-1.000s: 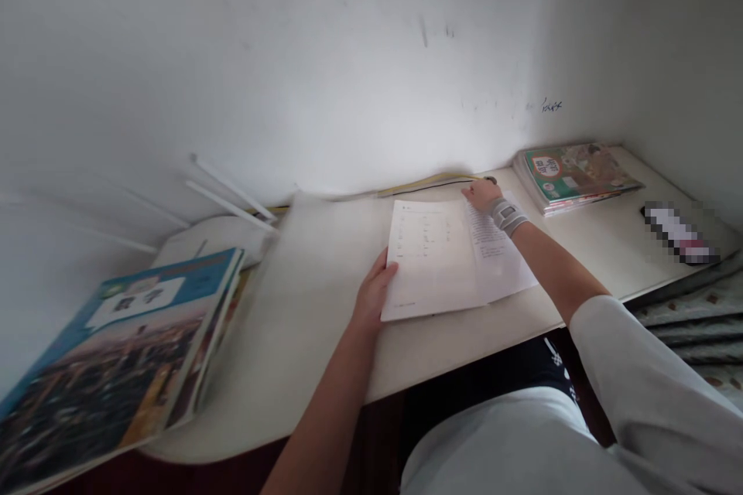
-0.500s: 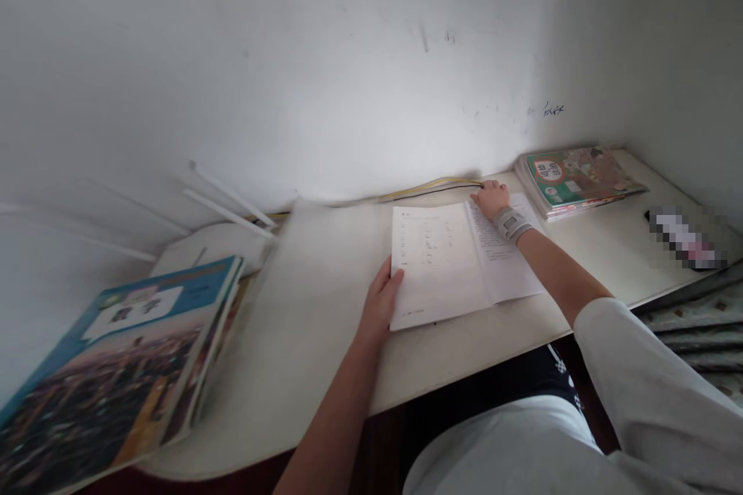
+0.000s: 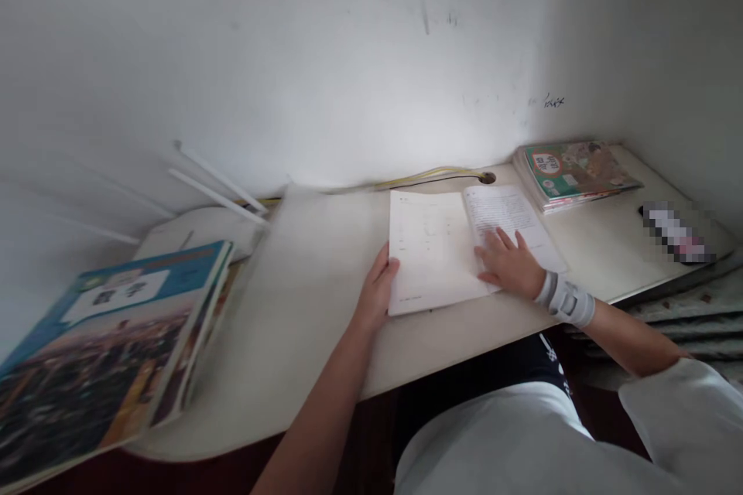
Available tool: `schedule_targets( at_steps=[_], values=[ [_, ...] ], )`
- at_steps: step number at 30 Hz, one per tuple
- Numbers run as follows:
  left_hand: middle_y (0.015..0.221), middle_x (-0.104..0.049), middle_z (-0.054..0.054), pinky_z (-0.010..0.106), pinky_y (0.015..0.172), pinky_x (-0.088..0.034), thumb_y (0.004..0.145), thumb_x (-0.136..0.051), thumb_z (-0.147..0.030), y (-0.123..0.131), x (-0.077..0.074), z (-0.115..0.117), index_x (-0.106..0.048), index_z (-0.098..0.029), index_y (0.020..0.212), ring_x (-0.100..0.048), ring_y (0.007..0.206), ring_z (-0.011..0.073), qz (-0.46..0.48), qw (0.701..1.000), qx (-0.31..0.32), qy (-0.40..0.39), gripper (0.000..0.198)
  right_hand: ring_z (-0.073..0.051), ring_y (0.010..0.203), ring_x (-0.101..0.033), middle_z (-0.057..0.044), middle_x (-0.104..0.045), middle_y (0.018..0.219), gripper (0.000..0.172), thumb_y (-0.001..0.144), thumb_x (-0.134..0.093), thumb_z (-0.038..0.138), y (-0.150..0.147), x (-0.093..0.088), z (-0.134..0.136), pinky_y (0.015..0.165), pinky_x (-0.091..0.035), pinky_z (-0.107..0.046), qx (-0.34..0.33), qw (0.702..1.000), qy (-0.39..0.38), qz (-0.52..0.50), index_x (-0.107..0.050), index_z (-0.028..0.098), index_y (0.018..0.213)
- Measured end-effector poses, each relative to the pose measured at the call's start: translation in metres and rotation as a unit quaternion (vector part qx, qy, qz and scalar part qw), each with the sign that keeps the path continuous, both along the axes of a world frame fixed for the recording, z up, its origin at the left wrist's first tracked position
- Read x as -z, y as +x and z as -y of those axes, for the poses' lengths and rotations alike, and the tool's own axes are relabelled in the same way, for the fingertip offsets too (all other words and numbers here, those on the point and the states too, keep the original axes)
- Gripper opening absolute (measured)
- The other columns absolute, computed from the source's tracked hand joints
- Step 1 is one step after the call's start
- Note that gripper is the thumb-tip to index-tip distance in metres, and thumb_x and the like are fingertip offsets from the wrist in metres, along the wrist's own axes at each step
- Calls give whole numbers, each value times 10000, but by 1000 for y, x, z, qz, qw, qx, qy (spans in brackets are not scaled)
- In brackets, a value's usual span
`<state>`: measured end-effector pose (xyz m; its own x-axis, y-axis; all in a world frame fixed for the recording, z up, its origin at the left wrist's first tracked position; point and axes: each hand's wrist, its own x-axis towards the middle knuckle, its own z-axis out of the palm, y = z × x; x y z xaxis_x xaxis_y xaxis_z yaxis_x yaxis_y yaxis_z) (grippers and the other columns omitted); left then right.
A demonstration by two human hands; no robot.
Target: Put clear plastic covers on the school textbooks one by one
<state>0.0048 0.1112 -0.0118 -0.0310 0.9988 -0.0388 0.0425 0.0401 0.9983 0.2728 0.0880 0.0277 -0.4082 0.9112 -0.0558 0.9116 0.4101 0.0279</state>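
Observation:
An open book (image 3: 426, 247) with printed pages lies on the white desk (image 3: 325, 263). My left hand (image 3: 377, 282) grips the book's left edge, thumb on top of the page and the other fingers beneath, out of sight. Spread over the lower part of the right-hand page is my right hand (image 3: 514, 267), its fingers apart and resting on the paper near the fold. A grey band (image 3: 566, 300) circles my right wrist.
Stacked books with a blue city cover (image 3: 128, 340) stand at the left, beside a white router (image 3: 203, 236) with antennas. At the back right is a pile of green-covered books (image 3: 574, 170); a phone (image 3: 676, 232) lies near it. Cables (image 3: 418, 176) run along the wall to a desk hole (image 3: 487, 178).
My right hand has slid from the top of the right-hand page down toward its lower part, uncovering the desk hole. My left hand still holds the book's left edge.

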Motion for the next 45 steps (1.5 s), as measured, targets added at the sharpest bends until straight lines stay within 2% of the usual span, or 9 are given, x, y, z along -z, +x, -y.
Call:
schedule_targets(
  at_steps=[3,16,22,25,28,31,34,39,45],
  values=[
    [1320,-528,70,395,1001,-392,773,-554,-460,5,-1,2,-469,-212,1312,-474,1211,259,-52,998,39,9,600,-352,1356,-220,-143,-274,1483,484,884,-432,424,7,3,8,1017,-235,-582,24,1000,6,9,-445,220,1323],
    [887,-696,64,289,646,-484,612,-647,-384,14,-10,4,-611,-125,1120,-631,768,207,32,997,-55,-45,571,-324,1276,-371,-163,-376,1425,452,891,-403,299,-11,6,6,987,-333,-509,62,998,26,-19,-448,146,1314],
    [766,-694,56,277,583,-465,581,-699,-385,17,-59,4,-669,-119,937,-636,699,212,64,997,-9,-37,445,-281,1226,-449,-182,-478,1332,398,896,-405,290,-15,20,16,1004,-376,-433,-2,987,18,-162,-527,116,1232],
    [764,-679,31,245,565,-451,621,-693,-389,42,-96,1,-664,-137,880,-620,679,179,29,999,35,14,363,-234,1189,-498,-134,-551,1266,455,892,-407,456,-3,12,9,1012,-391,-405,-19,930,-38,-366,-534,169,1221],
    [827,-678,39,234,601,-469,703,-627,-449,82,-117,-1,-648,-144,889,-624,736,170,-3,992,108,63,358,-220,1144,-545,-119,-555,1272,621,859,-321,635,21,-8,-1,944,-451,-415,43,799,-131,-586,-442,217,1302],
    [1019,-666,86,272,739,-495,834,-452,-512,115,-111,-3,-602,-144,1066,-635,883,186,-39,974,196,104,460,-219,1066,-600,-112,-599,1212,744,823,-134,730,54,-26,-10,856,-498,-422,107,671,-193,-708,-424,244,1305],
    [1186,-606,126,346,919,-437,902,-344,-465,125,-81,-4,-550,-140,1177,-579,1071,222,-192,946,213,154,474,-241,954,-646,-115,-685,1003,788,803,-119,752,89,-27,-16,798,-518,-426,147,630,-233,-726,-568,205,1148],
    [1421,-386,156,460,1062,-276,921,-319,-430,107,-21,2,-385,-138,1348,-307,1335,283,-486,829,222,163,522,-230,789,-668,-63,-713,834,377,787,-515,474,118,4,-21,754,-531,-385,218,672,-261,-658,-619,168,980],
    [1479,-258,179,496,1102,-175,924,-241,-495,87,6,31,-296,-68,1403,-184,1380,304,-627,734,213,151,644,-232,934,-618,-80,-692,970,294,728,-509,233,102,26,-23,870,-463,-352,212,872,-40,-439,-627,134,978]
  ],
)
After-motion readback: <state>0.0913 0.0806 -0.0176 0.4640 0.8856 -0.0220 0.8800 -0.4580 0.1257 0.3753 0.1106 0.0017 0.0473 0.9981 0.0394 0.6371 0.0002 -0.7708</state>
